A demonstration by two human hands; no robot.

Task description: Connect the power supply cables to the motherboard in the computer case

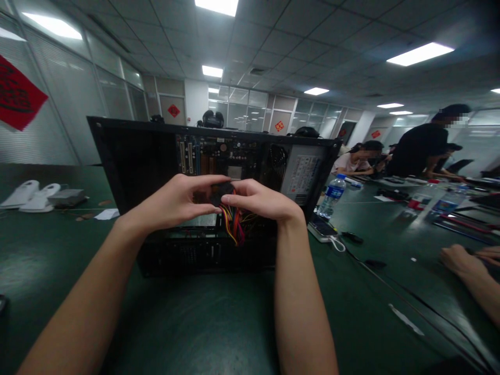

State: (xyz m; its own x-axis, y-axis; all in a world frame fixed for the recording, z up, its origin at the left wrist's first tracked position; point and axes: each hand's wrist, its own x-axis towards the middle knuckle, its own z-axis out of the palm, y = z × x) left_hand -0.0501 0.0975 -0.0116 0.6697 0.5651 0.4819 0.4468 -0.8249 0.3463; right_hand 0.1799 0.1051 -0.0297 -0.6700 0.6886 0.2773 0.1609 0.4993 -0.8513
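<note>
The left hand (177, 200) and the right hand (260, 198) meet in front of the opened computer case (128, 156), and together they pinch a small black part (221, 191), which looks like a fan or connector block, though most of it is hidden by the fingers. The left hand's thumb and forefinger close on its left side; the right hand's fingertips close on its right side, with the forefinger lying along its lower edge. The part is held just above the case's lower edge, in front of the motherboard (219, 153). A bundle of red, yellow and orange wires (233, 226) hangs down just under the hands into the case. Inside the case, to the right of the hands, sit a round fan grille (278, 161) and a grey power supply (304, 174) with a label on it. The case stands on its side on a dark green table (195, 323). To the right of the case stands a clear water bottle (332, 197) with a blue cap, and near its foot lies a flat phone-like device (322, 232) with a white cable. Farther right, another person's hand (459, 259) rests on the table. On the far left lie white handset-like devices (29, 195).
</note>
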